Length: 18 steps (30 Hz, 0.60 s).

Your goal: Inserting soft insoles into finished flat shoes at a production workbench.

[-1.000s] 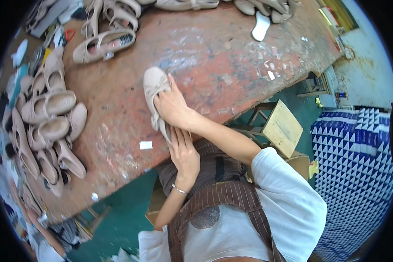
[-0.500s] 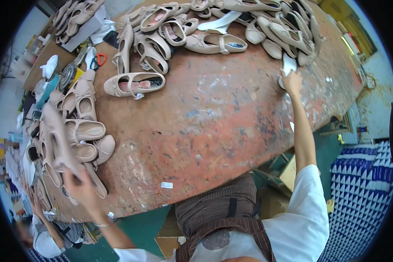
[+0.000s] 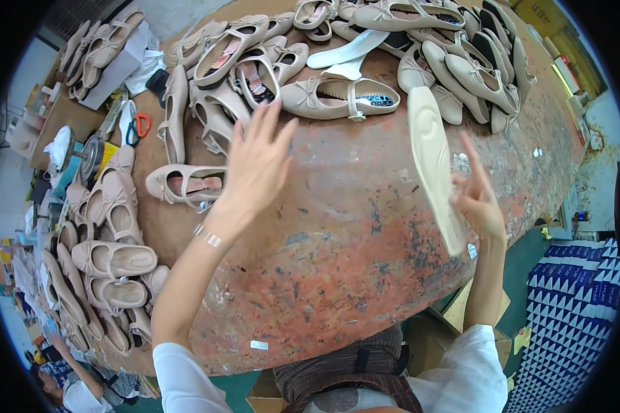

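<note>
A cream insole (image 3: 430, 165) stands upright over the right half of the table, its lower part gripped at the edge by my right hand (image 3: 479, 203). The index finger of that hand points up, apart from the insole. My left hand (image 3: 255, 162) reaches over the table with fingers spread and nothing in it. Just beside its wrist lies a beige strap shoe (image 3: 179, 182) with a pinkish inside, partly hidden by the arm. Beyond the fingertips is another beige shoe (image 3: 255, 79). A bow-trimmed shoe (image 3: 317, 100) with a blue patch inside lies between the hands, farther back.
Beige shoes are heaped along the far edge (image 3: 461, 62) and at the left (image 3: 117, 261). White insoles (image 3: 348, 55) lie among the far ones. Orange-handled scissors (image 3: 141, 127) are at the left. A co-worker's arm (image 3: 79, 368) shows at lower left. Patterned blue-and-white stacks (image 3: 572, 310) stand right.
My left hand has left the left-hand shoe pile, where a blurred shoe was beside it, and moved to mid-table. My right hand has brought an insole nearer from the far right.
</note>
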{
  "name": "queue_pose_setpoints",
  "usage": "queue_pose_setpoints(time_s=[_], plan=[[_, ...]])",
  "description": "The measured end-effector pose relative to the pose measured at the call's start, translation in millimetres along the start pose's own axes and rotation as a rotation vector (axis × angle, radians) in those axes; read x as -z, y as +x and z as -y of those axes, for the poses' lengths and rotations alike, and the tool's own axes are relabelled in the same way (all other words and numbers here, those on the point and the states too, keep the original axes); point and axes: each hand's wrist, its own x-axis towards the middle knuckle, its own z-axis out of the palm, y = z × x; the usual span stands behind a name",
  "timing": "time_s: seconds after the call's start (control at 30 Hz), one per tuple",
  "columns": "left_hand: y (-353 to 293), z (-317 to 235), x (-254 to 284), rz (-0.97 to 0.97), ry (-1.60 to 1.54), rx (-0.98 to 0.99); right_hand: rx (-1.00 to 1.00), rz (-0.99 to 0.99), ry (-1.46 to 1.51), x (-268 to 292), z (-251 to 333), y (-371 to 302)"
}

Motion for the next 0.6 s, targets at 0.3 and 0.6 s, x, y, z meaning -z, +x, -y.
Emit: queue_pose_setpoints(time_s=[0.3, 0.6], plan=[[99, 9, -88, 0.15, 0.33, 0.085, 0.505, -0.186, -1.153, -17, -3, 154], [81, 30, -80, 0.049, 0.263, -0.248, 0.378, 0.133, -1.748, -39, -44, 339]])
